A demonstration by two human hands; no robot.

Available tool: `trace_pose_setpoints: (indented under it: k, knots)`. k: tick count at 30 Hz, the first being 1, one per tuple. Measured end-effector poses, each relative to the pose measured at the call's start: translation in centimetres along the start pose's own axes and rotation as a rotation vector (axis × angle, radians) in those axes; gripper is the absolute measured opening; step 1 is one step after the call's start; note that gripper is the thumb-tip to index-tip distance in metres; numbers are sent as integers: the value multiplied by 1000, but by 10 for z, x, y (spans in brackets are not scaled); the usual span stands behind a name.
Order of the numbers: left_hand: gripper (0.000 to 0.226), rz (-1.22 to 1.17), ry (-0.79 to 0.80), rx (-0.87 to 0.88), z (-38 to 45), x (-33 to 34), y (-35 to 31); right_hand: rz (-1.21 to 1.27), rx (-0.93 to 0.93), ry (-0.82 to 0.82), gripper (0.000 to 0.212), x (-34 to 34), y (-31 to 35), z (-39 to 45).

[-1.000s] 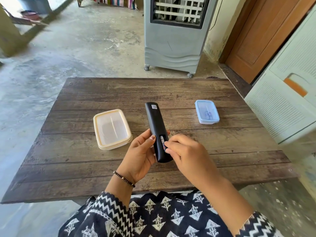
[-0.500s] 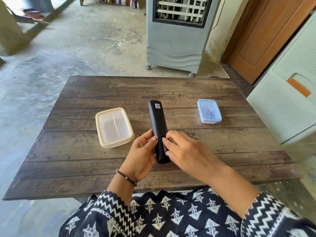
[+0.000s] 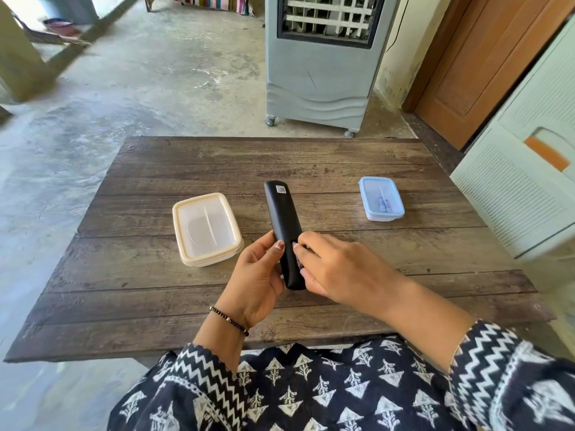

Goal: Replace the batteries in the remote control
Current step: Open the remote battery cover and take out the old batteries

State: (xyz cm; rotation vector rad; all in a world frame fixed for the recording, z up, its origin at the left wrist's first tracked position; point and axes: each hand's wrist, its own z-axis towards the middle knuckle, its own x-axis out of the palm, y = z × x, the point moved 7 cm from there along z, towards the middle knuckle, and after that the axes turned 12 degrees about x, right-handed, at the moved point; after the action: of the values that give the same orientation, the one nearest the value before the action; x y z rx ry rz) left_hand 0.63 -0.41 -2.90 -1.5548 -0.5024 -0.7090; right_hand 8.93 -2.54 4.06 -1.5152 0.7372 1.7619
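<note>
We hold the remote control face down above the desk, our left hand clamped round its near end to steady it while our right hand fingers pinch at the battery bay. Spare cells seem to wait in the blue-lidded box.

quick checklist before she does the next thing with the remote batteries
1. Remote held steady by left hand: ok.
2. Remote back side up, code sticker facing camera: ok.
3. Right hand fingertips at the battery compartment: ok.
4. Batteries seated or out: cannot tell, fingers cover the slot.
5. Blue-lidded box with small items inside, lid on: not ok if new cells are needed now.
6. Cream-lidded box closed, apparently empty: ok.
</note>
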Motion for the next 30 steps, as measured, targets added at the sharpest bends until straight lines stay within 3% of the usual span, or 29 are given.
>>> trace_pose_setpoints:
  k: [6, 10, 30]
  knots:
    - [35, 29, 59, -22, -3, 9, 6, 173, 147, -73, 25, -6, -23, 5]
    - [34, 8, 38, -13, 1, 5, 1, 372, 178, -27, 38, -1, -27, 0]
    - [35, 80, 55, -54, -2, 5, 7, 222, 160, 38, 25, -5, -20, -3]
